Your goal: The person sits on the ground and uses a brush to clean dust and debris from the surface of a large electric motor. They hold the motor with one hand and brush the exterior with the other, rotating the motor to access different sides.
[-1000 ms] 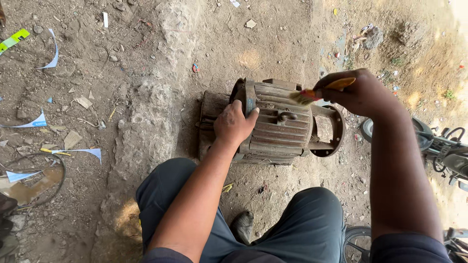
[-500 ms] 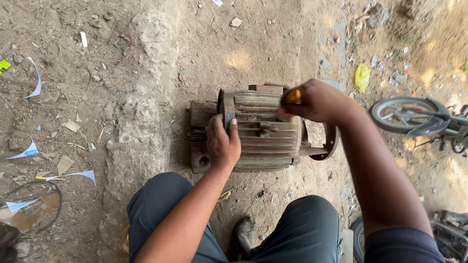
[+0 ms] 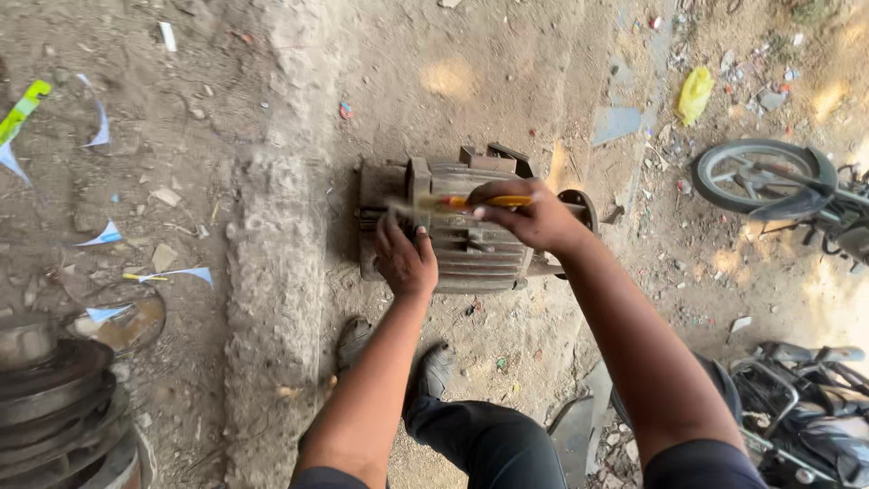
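Note:
A dirty ribbed electric motor (image 3: 480, 258) lies on its side on the dirt ground. My left hand (image 3: 405, 261) rests on its left end, near the end cover and shaft. My right hand (image 3: 529, 215) is over the top of the motor and grips a screwdriver with an orange-yellow handle (image 3: 489, 202). The screwdriver's shaft points left toward the motor's end cover, blurred by motion. My legs and shoes (image 3: 434, 367) are below the motor.
A concrete ridge (image 3: 276, 272) runs down the ground left of the motor. Stacked metal pulleys (image 3: 59, 407) sit at the lower left. A motorcycle wheel (image 3: 765, 177) and another motorcycle (image 3: 806, 398) stand at the right. Paper scraps litter the dirt.
The view has shifted so the motor sits higher and more central. My right hand has brought the screwdriver leftward across the motor top, toward the end cover. My left hand stays on the motor's left end.

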Demonstrator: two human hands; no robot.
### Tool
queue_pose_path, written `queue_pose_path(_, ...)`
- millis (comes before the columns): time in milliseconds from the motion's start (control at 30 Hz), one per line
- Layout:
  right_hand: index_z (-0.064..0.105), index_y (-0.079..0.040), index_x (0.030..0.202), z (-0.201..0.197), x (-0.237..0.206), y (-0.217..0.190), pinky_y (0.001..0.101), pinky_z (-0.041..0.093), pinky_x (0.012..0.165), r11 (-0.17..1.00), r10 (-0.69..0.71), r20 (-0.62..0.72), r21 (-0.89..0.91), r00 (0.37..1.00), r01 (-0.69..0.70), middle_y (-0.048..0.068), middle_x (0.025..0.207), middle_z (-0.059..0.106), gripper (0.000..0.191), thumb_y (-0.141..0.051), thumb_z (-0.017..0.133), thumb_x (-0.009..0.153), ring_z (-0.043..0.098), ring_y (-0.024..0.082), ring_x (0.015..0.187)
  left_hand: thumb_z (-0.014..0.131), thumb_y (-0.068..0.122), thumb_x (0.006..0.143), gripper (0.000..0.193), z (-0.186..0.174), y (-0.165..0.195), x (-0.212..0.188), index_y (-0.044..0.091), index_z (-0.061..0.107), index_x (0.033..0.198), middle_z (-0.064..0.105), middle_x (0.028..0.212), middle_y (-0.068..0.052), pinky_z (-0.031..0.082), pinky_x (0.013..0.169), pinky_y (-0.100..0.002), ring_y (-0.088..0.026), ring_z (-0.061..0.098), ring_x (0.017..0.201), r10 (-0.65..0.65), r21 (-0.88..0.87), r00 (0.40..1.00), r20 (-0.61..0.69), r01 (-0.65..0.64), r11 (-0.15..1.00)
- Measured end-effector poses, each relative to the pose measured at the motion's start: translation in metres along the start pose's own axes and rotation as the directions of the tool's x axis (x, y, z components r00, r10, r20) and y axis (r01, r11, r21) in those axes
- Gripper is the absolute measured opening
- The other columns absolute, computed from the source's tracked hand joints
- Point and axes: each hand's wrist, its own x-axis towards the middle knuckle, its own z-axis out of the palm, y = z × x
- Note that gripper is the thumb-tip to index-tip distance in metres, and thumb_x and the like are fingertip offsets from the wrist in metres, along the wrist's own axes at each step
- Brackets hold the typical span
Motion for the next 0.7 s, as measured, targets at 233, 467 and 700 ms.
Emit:
queue_pose_path(233,0.078,-0.008,0.109,-0.003,0.004,0.002,0.0380,0.060,0.076,0.916,0.059,0.137,-0.402,0.989,0.001,0.013,0.093,0.079,0.023,-0.023,0.074,0.092,0.075,0.026,0.077,0.089,0.058,0.076,0.147,-0.008,0.045,-0.037,-0.001,-0.017,0.157,-0.014,0.165,-0.034,0.015,0.123,-0.062,-0.047,-0.010,0.157,-0.703,0.116,0.516,0.490,0.761,0.639)
queue_pose_path(467,0.074,-0.009,0.112,0.001,0.023,0.011,0.0365,0.062,0.073,0.983,-0.094,0.136,-0.144,0.986,0.113,0.014,0.096,0.078,0.021,-0.016,0.067,0.094,0.077,0.023,0.080,0.082,0.054,0.077,0.113,0.029,0.055,-0.015,0.009,0.025,0.164,0.031,0.170,-0.014,0.027,0.127,-0.045,-0.032,0.029,0.156,-0.366,-0.035,0.572,0.734,0.571,0.820)
queue_pose_path(700,0.073,-0.012,0.106,-0.002,0.054,0.018,0.0407,0.060,0.059,0.600,0.277,0.438,-0.774,0.855,0.202,0.013,0.076,0.072,0.040,-0.051,0.064,0.101,0.071,0.027,0.063,0.093,0.047,0.064,0.143,0.021,0.062,-0.010,0.005,-0.008,0.157,0.020,0.167,-0.025,0.034,0.122,-0.038,-0.033,0.029,0.154,-0.693,0.111,0.463,0.553,0.783,0.612)
